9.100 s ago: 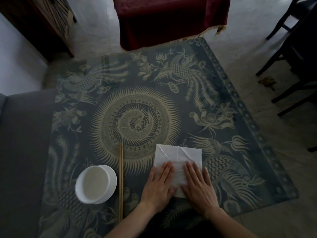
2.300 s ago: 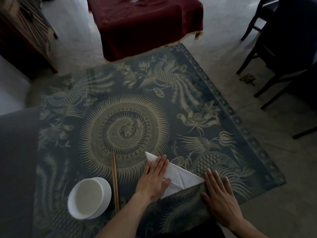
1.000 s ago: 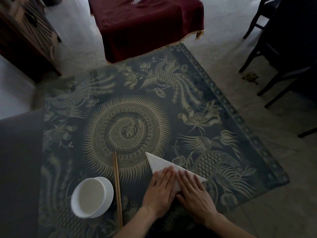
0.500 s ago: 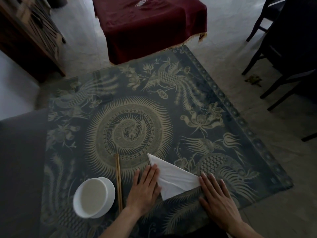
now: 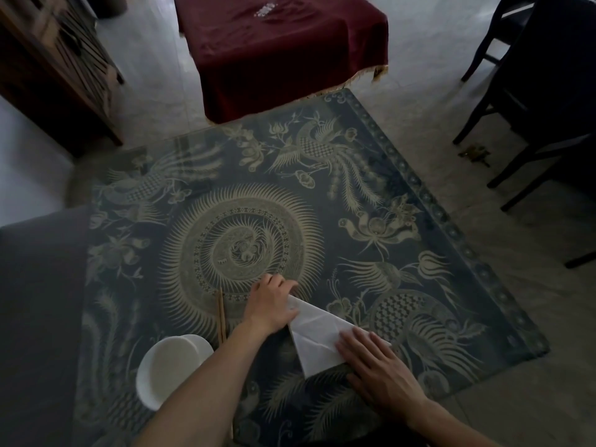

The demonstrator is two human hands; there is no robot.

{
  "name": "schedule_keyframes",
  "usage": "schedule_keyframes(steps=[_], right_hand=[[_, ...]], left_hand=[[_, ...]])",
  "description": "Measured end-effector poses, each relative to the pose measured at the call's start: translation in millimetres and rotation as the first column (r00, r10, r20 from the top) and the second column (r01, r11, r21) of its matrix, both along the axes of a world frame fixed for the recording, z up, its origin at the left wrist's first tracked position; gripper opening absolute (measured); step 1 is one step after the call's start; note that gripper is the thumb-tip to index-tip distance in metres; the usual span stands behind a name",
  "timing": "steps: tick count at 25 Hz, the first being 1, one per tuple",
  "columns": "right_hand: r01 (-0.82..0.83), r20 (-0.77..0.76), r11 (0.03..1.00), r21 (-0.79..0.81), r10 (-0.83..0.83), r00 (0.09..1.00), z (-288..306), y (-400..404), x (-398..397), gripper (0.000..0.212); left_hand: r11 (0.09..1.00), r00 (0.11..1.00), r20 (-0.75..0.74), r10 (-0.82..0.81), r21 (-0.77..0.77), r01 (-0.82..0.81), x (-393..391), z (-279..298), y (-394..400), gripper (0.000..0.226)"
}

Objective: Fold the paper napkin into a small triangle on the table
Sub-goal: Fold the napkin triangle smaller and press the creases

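The white paper napkin (image 5: 317, 335) lies folded into a triangle near the front of the table (image 5: 387, 221), which has a dark patterned top. My left hand (image 5: 271, 304) curls over the napkin's far left corner, its fingers closed on the tip. Palm down with the fingers spread, my right hand (image 5: 377, 366) presses the napkin's right corner and hides that part. One point of the triangle lies toward me between my two arms.
A white bowl (image 5: 171, 366) stands at the front left, partly behind my left forearm, with a pair of chopsticks (image 5: 221, 317) beside it. Beyond the table are a red-draped table (image 5: 280, 50), dark chairs (image 5: 532, 91) at the right and a wooden cabinet (image 5: 54, 66) at the left.
My left hand has moved from the napkin's left edge up to its far corner and closed on it. My right hand has slid left onto the right corner.
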State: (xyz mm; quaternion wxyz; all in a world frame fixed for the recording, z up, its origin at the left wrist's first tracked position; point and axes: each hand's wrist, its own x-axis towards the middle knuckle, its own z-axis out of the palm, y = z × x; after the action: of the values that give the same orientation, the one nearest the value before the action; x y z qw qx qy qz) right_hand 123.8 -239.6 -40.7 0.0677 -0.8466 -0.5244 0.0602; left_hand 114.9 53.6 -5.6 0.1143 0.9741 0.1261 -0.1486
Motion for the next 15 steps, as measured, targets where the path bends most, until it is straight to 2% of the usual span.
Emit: schedule_keyframes(steps=[6,13,15], right_hand=[[-0.004,-0.001,1.0,-0.007,0.004,1.0,0,-1,0,0.056],[0.007,-0.004,1.0,-0.02,-0.007,1.0,2,0,-3,0.057],[0.01,-0.004,1.0,-0.016,-0.01,1.0,2,1,-3,0.056]], left_hand=[[0.994,0.985,-0.142,0.099,-0.04,-0.106,14,4,-4,0.02],[0.974,0.972,-0.174,0.157,-0.136,-0.182,10,8,-12,0.028],[0.965,0.965,-0.195,0.173,-0.165,-0.206,10,10,-10,0.023]])
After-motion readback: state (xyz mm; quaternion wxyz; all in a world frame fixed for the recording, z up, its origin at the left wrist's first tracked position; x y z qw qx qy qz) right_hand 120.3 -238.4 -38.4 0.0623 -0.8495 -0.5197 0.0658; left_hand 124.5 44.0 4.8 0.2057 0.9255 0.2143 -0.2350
